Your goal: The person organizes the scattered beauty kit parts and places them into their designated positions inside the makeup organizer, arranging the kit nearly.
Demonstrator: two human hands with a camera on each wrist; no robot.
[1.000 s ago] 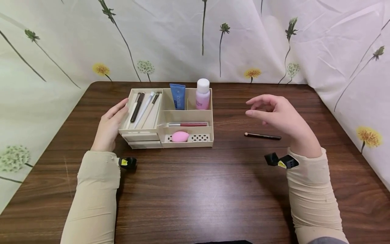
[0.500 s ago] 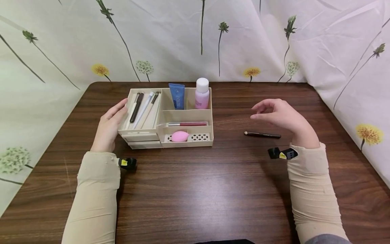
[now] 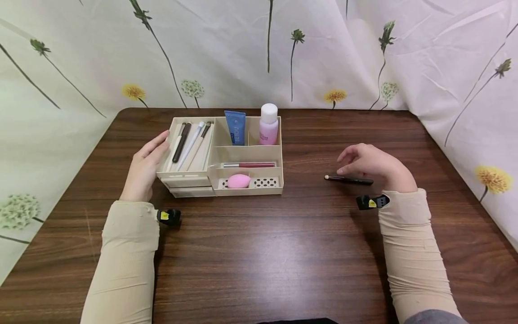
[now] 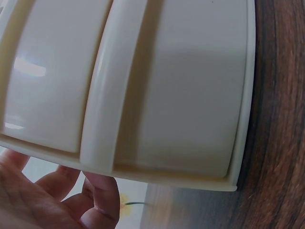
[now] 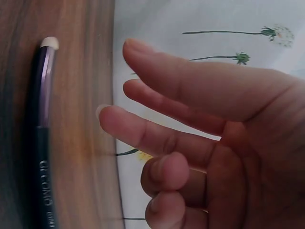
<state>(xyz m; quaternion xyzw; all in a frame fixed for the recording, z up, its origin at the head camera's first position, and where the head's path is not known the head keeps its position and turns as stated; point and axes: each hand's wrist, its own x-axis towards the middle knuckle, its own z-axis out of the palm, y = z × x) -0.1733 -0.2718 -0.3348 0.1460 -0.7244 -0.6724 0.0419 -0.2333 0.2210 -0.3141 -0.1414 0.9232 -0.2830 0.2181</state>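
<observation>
A cream makeup organizer stands on the table, and my left hand rests along its left side. The left wrist view shows those fingers against the edge of its drawer fronts. On the right lies a dark makeup brush with a pale tip. My right hand is just above and behind this brush, thumb and index finger apart and holding nothing. In the right wrist view the brush lies apart from the fingertips; its handle carries lettering.
Inside the organizer are several brushes, a blue tube, a bottle with pink liquid, a lip gloss tube and a pink makeup sponge. A flowered white cloth hangs behind the brown table.
My right hand has come down toward the brush on the table, drifting slightly right at first. The left hand and the organizer stay in place.
</observation>
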